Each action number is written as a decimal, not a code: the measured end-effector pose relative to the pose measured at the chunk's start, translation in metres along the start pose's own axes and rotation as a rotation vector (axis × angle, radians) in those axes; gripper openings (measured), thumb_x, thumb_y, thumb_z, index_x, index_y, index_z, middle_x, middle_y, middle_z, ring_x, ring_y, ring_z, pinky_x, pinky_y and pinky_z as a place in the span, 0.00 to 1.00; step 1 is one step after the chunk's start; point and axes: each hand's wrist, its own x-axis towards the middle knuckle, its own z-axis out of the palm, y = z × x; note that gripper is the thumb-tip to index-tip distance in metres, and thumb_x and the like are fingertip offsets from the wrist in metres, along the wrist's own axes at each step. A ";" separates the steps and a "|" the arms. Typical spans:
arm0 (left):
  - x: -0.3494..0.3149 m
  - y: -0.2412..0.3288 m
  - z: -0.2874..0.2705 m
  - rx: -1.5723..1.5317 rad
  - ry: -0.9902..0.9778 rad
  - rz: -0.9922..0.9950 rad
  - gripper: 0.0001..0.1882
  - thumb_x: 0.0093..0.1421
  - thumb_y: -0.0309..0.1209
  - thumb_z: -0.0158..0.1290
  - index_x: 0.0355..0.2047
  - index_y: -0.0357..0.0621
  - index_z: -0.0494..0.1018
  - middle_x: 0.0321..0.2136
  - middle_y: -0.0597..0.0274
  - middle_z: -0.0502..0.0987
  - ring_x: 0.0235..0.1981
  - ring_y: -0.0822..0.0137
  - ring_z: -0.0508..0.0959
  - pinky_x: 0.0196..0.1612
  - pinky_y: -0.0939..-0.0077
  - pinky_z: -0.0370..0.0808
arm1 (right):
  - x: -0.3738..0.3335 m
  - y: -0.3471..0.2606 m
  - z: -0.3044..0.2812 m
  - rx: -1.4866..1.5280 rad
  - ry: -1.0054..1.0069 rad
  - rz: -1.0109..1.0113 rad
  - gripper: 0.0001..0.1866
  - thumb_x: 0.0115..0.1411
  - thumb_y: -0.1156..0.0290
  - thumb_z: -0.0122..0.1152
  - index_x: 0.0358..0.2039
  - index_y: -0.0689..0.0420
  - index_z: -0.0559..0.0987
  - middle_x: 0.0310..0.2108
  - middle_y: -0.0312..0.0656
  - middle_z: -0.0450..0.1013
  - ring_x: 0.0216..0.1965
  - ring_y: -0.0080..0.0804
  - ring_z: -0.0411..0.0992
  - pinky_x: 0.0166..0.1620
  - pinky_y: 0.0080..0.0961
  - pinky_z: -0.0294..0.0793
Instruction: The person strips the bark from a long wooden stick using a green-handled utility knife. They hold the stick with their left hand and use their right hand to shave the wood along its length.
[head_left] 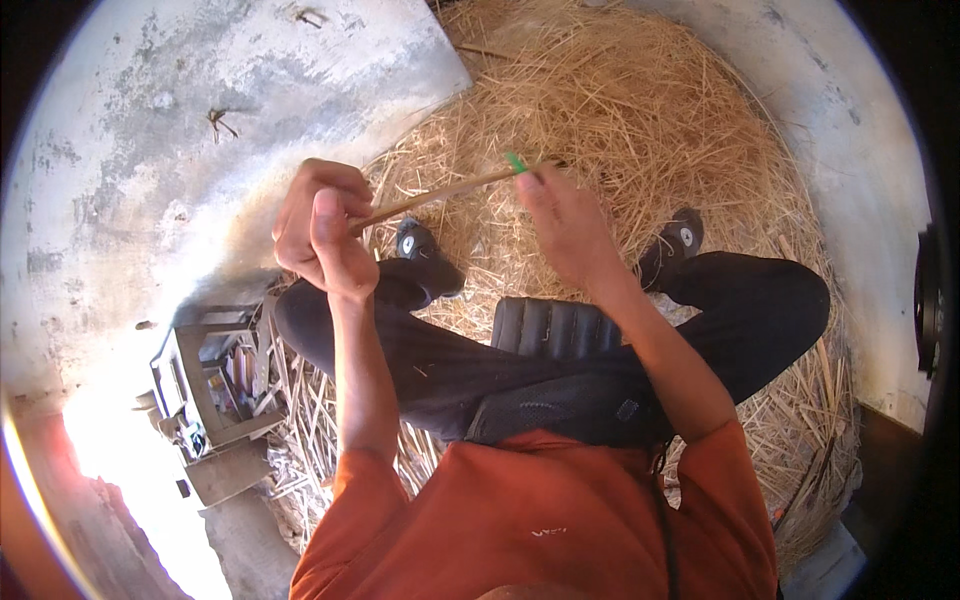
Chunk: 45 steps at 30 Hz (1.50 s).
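A thin brown straw-like strip [440,192] is stretched between my two hands, in front of my lap. Its left end goes into my left hand [325,232], whose fingers are curled closed around it. At the other end, the fingertips of my right hand [575,232] pinch the strip. A small bright green piece [515,161] sticks up beside my right thumb; whether it is tied to the strip or separate I cannot tell. The strip slopes slightly upward from left to right.
Loose dry straw [620,90] covers the floor around my black shoes [428,258]. A black ribbed pad [556,326] lies between my legs. Weathered pale walls [150,130] stand at left and right. At the lower left is a wooden box [215,385] holding small items, near a bright opening.
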 end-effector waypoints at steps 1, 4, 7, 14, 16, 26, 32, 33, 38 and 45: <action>0.001 0.000 0.004 -0.008 -0.009 -0.029 0.24 0.60 0.32 0.38 0.08 0.34 0.63 0.10 0.56 0.67 0.10 0.70 0.64 0.14 0.78 0.56 | -0.003 -0.012 0.006 0.075 -0.084 -0.046 0.22 0.66 0.54 0.37 0.38 0.63 0.70 0.17 0.49 0.67 0.20 0.45 0.67 0.27 0.40 0.65; -0.002 -0.009 0.012 0.072 0.153 0.150 0.22 0.58 0.29 0.39 0.08 0.34 0.63 0.07 0.57 0.65 0.07 0.71 0.62 0.12 0.78 0.53 | -0.012 -0.026 0.022 0.178 -0.223 -0.133 0.19 0.67 0.56 0.38 0.34 0.61 0.67 0.13 0.49 0.67 0.15 0.52 0.68 0.20 0.45 0.66; -0.014 -0.013 0.016 0.086 0.262 0.140 0.21 0.59 0.26 0.38 0.07 0.36 0.61 0.04 0.62 0.59 0.06 0.73 0.59 0.10 0.80 0.51 | -0.026 -0.012 0.038 0.106 -0.210 -0.094 0.17 0.66 0.59 0.40 0.32 0.61 0.68 0.13 0.48 0.63 0.15 0.51 0.65 0.22 0.41 0.62; -0.029 -0.001 0.027 0.353 0.328 0.086 0.23 0.63 0.29 0.35 0.09 0.42 0.56 0.05 0.68 0.52 0.07 0.78 0.52 0.10 0.83 0.49 | -0.031 0.003 0.048 0.022 -0.149 -0.142 0.15 0.65 0.59 0.44 0.30 0.58 0.66 0.13 0.51 0.67 0.17 0.53 0.70 0.19 0.43 0.67; -0.031 -0.006 0.023 0.248 0.358 0.014 0.21 0.64 0.30 0.35 0.12 0.44 0.55 0.06 0.70 0.49 0.07 0.79 0.51 0.09 0.84 0.47 | -0.021 0.021 0.052 -0.134 -0.113 -0.093 0.14 0.65 0.60 0.45 0.29 0.58 0.65 0.12 0.50 0.67 0.16 0.53 0.70 0.18 0.43 0.67; -0.025 0.007 0.035 0.217 0.482 -0.172 0.22 0.64 0.31 0.35 0.10 0.48 0.53 0.05 0.71 0.50 0.06 0.79 0.51 0.11 0.85 0.50 | -0.016 0.019 0.053 0.026 -0.068 -0.130 0.11 0.65 0.67 0.42 0.30 0.62 0.67 0.11 0.51 0.62 0.15 0.55 0.66 0.20 0.43 0.62; -0.024 0.002 0.035 0.165 0.470 -0.097 0.24 0.64 0.32 0.37 0.09 0.48 0.53 0.04 0.70 0.52 0.06 0.78 0.52 0.10 0.85 0.49 | -0.012 0.025 0.054 -0.005 -0.048 -0.098 0.15 0.66 0.64 0.40 0.27 0.60 0.68 0.12 0.51 0.64 0.16 0.54 0.67 0.20 0.44 0.64; -0.024 0.003 0.037 0.199 0.484 -0.101 0.24 0.64 0.31 0.37 0.08 0.48 0.53 0.04 0.70 0.52 0.06 0.78 0.52 0.10 0.85 0.49 | -0.011 0.026 0.052 -0.016 -0.058 -0.087 0.15 0.66 0.63 0.40 0.27 0.60 0.68 0.12 0.51 0.64 0.16 0.54 0.67 0.20 0.44 0.64; -0.024 0.009 0.040 0.211 0.482 -0.111 0.26 0.64 0.31 0.37 0.07 0.49 0.52 0.04 0.70 0.52 0.06 0.79 0.52 0.11 0.85 0.49 | -0.015 0.021 0.048 -0.103 -0.054 -0.191 0.16 0.66 0.62 0.40 0.29 0.60 0.68 0.13 0.54 0.64 0.16 0.55 0.67 0.21 0.44 0.65; -0.024 0.009 0.044 0.256 0.503 -0.105 0.24 0.63 0.32 0.36 0.08 0.48 0.49 0.06 0.70 0.51 0.07 0.78 0.52 0.12 0.82 0.47 | -0.019 0.021 0.047 -0.042 -0.109 -0.056 0.14 0.66 0.64 0.40 0.31 0.61 0.70 0.14 0.54 0.65 0.17 0.55 0.67 0.21 0.44 0.63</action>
